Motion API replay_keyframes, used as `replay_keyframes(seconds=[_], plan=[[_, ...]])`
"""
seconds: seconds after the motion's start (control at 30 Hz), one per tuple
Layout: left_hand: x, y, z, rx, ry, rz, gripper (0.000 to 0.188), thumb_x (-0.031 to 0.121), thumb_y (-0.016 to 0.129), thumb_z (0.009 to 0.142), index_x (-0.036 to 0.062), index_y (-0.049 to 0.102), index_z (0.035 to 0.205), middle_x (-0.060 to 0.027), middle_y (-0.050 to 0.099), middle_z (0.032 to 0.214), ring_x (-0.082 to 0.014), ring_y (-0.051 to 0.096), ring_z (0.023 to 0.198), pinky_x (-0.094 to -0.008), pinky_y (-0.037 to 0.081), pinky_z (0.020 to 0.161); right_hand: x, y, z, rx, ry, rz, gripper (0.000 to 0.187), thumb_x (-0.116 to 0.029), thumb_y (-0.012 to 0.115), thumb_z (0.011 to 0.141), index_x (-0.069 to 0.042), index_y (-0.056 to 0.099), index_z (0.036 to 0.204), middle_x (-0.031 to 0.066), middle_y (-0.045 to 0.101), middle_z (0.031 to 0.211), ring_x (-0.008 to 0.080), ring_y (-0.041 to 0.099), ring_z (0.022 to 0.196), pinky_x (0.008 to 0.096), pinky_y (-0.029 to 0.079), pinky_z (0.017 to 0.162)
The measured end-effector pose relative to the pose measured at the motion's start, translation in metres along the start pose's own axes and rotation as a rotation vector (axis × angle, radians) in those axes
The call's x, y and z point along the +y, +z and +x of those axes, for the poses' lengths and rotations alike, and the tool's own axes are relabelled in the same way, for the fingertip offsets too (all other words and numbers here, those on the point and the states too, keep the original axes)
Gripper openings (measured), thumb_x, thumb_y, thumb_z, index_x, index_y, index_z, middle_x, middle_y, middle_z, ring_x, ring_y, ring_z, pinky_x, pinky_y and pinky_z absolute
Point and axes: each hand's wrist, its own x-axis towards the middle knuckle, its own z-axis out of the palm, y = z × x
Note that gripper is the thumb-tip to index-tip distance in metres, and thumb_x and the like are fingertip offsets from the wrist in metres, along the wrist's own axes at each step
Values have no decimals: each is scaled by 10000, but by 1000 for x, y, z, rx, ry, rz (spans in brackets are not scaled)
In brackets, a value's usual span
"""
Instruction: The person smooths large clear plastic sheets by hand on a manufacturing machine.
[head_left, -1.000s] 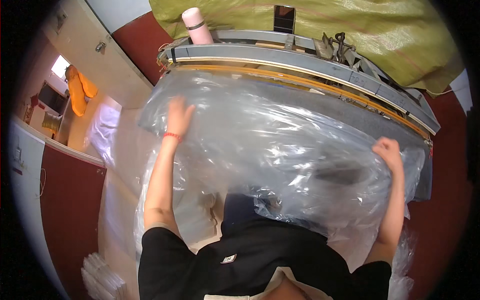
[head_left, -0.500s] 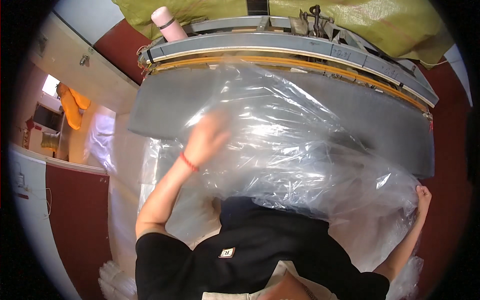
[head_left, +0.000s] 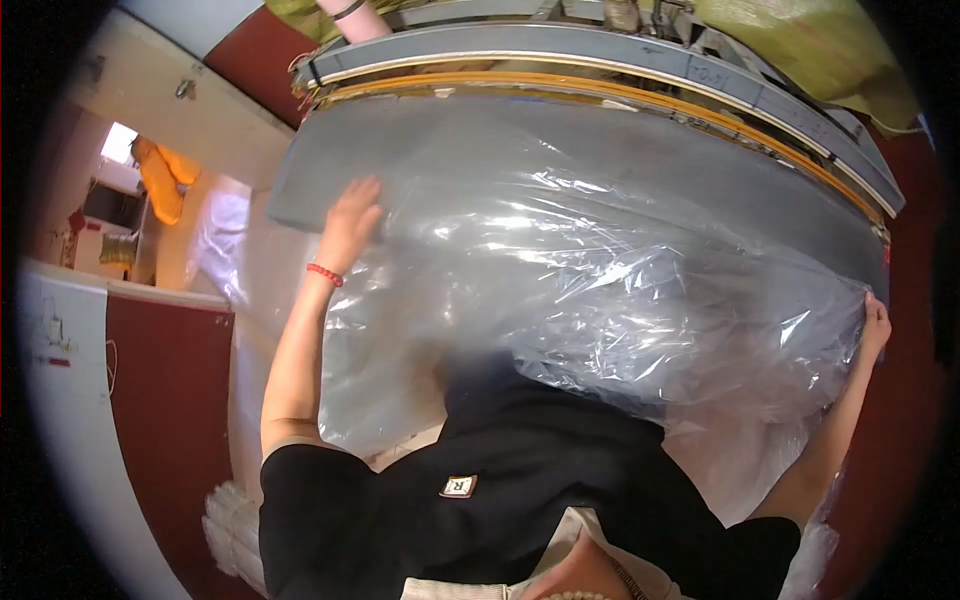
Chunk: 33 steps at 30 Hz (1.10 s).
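Far L: pale door [head_left: 230, 105]. Next, L hand [head_left: 352, 220] (red bracelet [head_left: 325, 274] on wrist), flat, fingers straight & close tog., at L part of clear plastic sheet [head_left: 480, 250]; can't tell if touching. Sheet's in ctr., wrinkled, spread over grey table [head_left: 318, 150], nr. part by person's front. Orange rail [head_left: 480, 77] behind. Far R: R hand [head_left: 877, 322], fingers pinching sheet's R edge.

Sheet [head_left: 620, 270]: clear plastic film, glossy, wrinkled; lies between left hand [head_left: 352, 215] and right hand [head_left: 876, 328]. Work surface [head_left: 325, 145]: smooth-looking, matt; extends beyond left hand. Rail [head_left: 560, 40]: smooth metal; runs beyond both hands. Shirt [head_left: 560, 470]: matt cloth; shows below both hands.
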Motion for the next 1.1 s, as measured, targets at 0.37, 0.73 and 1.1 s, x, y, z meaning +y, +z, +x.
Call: replay_keyframes(seconds=[0.37,0.73,1.1], plan=[[55,8,-19,113,10,-123,224,39,632,674,8,572,888,-104,548,901,-228,488,881,-304,399,764,-9,34,10,-22,-96,-207,313,-347,543,803,-36,572,826,68,578,719,149,497,656,269,403,650],[68,-7,108,150,-159,-866,60,83,564,787,25,546,786,-11,557,791,-82,494,719,-203,390,678,5,16,3,17,-67,-67,284,-276,575,803,8,564,792,0,549,721,75,470,698,215,383,656],[61,72,150,253,-84,77,144,178,607,721,58,588,799,-85,600,724,-252,566,728,-353,437,612,38,-98,-120,-75,167,200,182,-207,572,809,-26,571,827,-36,509,779,61,443,748,181,349,705]])
